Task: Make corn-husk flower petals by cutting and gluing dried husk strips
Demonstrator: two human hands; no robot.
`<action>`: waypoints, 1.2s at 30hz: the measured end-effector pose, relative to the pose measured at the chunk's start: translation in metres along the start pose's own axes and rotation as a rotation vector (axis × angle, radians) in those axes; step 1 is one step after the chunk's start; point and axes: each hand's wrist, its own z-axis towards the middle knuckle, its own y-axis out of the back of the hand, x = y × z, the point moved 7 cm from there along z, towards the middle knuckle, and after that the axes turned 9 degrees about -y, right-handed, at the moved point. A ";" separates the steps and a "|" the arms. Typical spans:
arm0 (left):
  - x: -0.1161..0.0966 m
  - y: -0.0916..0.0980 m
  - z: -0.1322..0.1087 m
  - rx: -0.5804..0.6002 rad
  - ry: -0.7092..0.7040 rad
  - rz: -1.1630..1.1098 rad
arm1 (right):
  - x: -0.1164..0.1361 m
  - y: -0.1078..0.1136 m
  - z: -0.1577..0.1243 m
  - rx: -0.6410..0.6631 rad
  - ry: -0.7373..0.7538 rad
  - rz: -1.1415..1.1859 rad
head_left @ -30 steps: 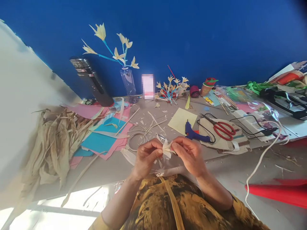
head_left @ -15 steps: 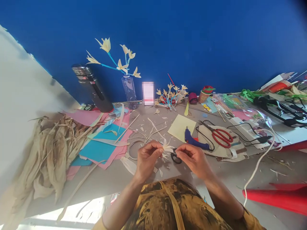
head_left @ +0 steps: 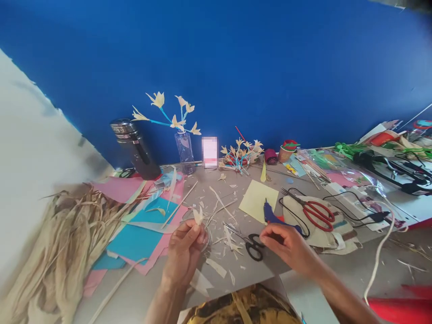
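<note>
the left hand [head_left: 184,246], left of centre low in the frame, pinches a small pale flower [head_left: 198,216] between thumb and fingertips; the grip seems kept to the base so that the petals stand free above it. the right hand [head_left: 285,247], right of centre, has its fingers curled in with the tips together beside the handles of the black scissors [head_left: 254,247]; whether they touch the handles or have hold of anything cannot be told

the blue glue gun [head_left: 269,212] lies with its nozzle over a yellow sheet [head_left: 249,198], perhaps so drips miss the surface [head_left: 141,292]. red-handled scissors [head_left: 319,215] rest on a folded cloth [head_left: 337,240] at right, and the clear bottle [head_left: 185,155], upper left of centre, props long-stemmed flowers [head_left: 177,122] upright, likely to spare their petals

the flower's base is covered by the left fingers, and the right hand hides the rear of the glue gun. the black scissors' blades are hard to pick out among pale scraps [head_left: 231,245]. a panel [head_left: 209,153] by the wall is pixelated, while the dried husks [head_left: 57,261] run off the frame at lower left
</note>
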 end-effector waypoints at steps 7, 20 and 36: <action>-0.011 0.009 0.002 -0.015 -0.021 -0.069 | 0.005 0.042 0.016 0.082 -0.021 -0.448; -0.019 0.023 0.002 -0.131 -0.043 -0.030 | 0.056 0.027 0.208 0.035 0.006 -0.629; -0.011 0.038 0.007 -0.260 0.037 0.058 | 0.069 0.000 0.204 0.166 -0.101 -0.546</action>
